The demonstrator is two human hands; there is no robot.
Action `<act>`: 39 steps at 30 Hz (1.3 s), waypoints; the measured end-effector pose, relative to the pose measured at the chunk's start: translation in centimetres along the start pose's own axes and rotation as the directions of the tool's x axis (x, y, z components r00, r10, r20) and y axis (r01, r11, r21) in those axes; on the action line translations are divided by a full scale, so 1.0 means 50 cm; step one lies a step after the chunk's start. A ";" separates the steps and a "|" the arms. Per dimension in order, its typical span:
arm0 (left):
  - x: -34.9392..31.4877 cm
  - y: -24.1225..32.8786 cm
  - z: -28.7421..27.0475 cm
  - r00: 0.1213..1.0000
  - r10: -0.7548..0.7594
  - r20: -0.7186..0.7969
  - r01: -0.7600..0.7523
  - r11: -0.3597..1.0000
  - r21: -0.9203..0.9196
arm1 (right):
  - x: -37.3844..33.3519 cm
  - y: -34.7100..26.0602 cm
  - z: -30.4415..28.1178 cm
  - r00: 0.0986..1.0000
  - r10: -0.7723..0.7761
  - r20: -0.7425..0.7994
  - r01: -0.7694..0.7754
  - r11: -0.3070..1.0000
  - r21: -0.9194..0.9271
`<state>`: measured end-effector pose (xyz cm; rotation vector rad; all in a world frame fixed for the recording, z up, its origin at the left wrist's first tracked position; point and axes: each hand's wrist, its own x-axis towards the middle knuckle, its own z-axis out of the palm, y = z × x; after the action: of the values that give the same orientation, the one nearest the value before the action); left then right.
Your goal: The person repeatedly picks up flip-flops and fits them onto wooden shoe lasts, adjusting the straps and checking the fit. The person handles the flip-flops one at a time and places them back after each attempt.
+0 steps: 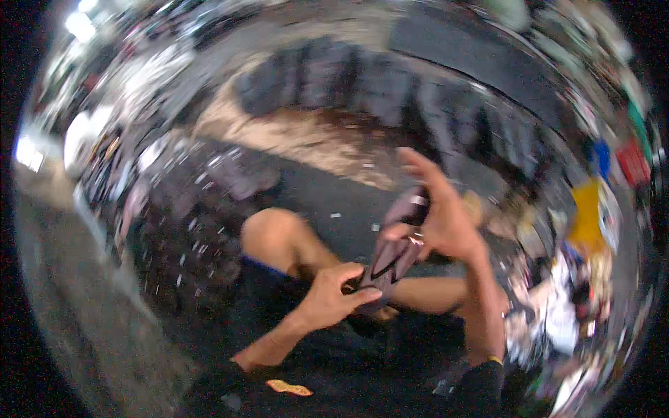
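Observation:
A dark purplish-brown shoe (394,262), which looks like a sandal with strap-like bands, is tilted up in front of my lap. My left hand (333,295) grips its lower end, the thumb on one side and the fingers on the other. My right hand (449,221) is at the shoe's upper end. Its thumb lies across the shoe, while its other fingers stretch up and apart beyond the end. Motion blur hides the finer details of the shoe and of the right fingertips.
A heap of dark, similar-looking pieces (191,223) lies to the left. Dark upright pieces (327,73) stand in a row at the back beside a tan strip of floor (300,136). My bent knee (275,233) is near the hands. Mixed clutter, including a yellow piece (587,217), lies at right.

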<state>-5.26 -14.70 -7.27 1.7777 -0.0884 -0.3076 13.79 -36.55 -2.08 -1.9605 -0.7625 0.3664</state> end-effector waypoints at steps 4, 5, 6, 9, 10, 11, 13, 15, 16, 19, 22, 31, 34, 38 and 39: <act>-0.096 0.009 -0.209 0.769 -0.062 -0.636 0.061 0.998 -0.024 | 0.046 0.355 -0.061 0.903 0.220 -0.370 -0.313 0.926 -0.211; -0.116 0.008 -0.277 0.670 -0.166 -0.724 0.133 0.986 -0.103 | 0.045 0.483 -0.087 0.777 0.265 -0.571 -0.467 0.851 -0.240; -0.157 -0.015 -0.322 0.468 -0.180 -0.866 0.148 0.981 -0.123 | 0.061 0.520 -0.076 0.750 0.290 -0.594 -0.533 0.797 -0.285; -0.240 -0.189 -0.388 0.218 -0.313 -0.924 0.084 0.950 -0.301 | 0.055 0.709 -0.105 0.709 0.172 -0.684 -0.637 0.571 -0.517; -0.263 -0.255 -0.381 0.173 -0.392 -0.904 0.070 0.920 -0.386 | 0.060 0.727 -0.108 0.736 0.180 -0.653 -0.608 0.600 -0.520; -0.277 -0.292 -0.380 0.141 -0.466 -0.874 0.048 0.885 -0.464 | 0.057 0.734 -0.115 0.753 0.187 -0.631 -0.588 0.623 -0.516; -0.232 -0.307 -0.364 0.144 -0.574 -0.806 -0.107 0.801 -0.589 | 0.053 0.719 -0.130 0.755 0.218 -0.619 -0.592 0.632 -0.500; -0.207 -0.418 -0.373 0.168 -0.481 -0.860 -0.090 0.862 -0.499 | 0.060 0.681 -0.150 0.720 0.257 -0.645 -0.638 0.612 -0.468; -0.192 -0.429 -0.377 0.214 -0.543 -0.812 -0.069 0.821 -0.567 | 0.040 0.674 -0.180 0.712 0.164 -0.683 -0.627 0.585 -0.514; -0.177 -0.392 -0.317 0.162 -0.586 -0.794 -0.028 0.802 -0.597 | -0.083 0.597 -0.254 0.798 0.313 -0.515 -0.398 0.915 -0.061; -0.174 -0.195 -0.256 0.240 -0.206 -0.949 0.060 0.978 -0.197 | -0.227 0.359 -0.152 0.830 0.172 -0.531 -0.327 0.921 -0.212; -0.007 0.140 -0.106 0.962 0.186 -0.203 -0.260 0.854 -0.451 | -0.322 0.049 0.305 0.887 0.436 -0.155 -0.285 0.778 0.560; 0.001 0.165 -0.103 0.886 0.446 -0.128 -0.427 0.892 0.150 | -0.294 -0.039 0.222 0.899 0.366 -0.239 -0.309 0.919 0.246; 0.012 0.162 -0.060 0.745 0.667 0.010 -0.628 0.697 0.345 | -0.261 -0.148 0.120 0.907 -0.087 -0.412 0.081 0.996 -0.032; 0.014 0.169 -0.053 0.718 0.696 0.009 -0.657 0.672 0.343 | -0.256 -0.163 0.116 0.879 -0.242 -0.411 0.229 0.970 -0.081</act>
<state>-3.02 -14.32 1.33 1.9422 -0.7417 0.3913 -2.01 -38.14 1.42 -1.8555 -0.7133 -0.2130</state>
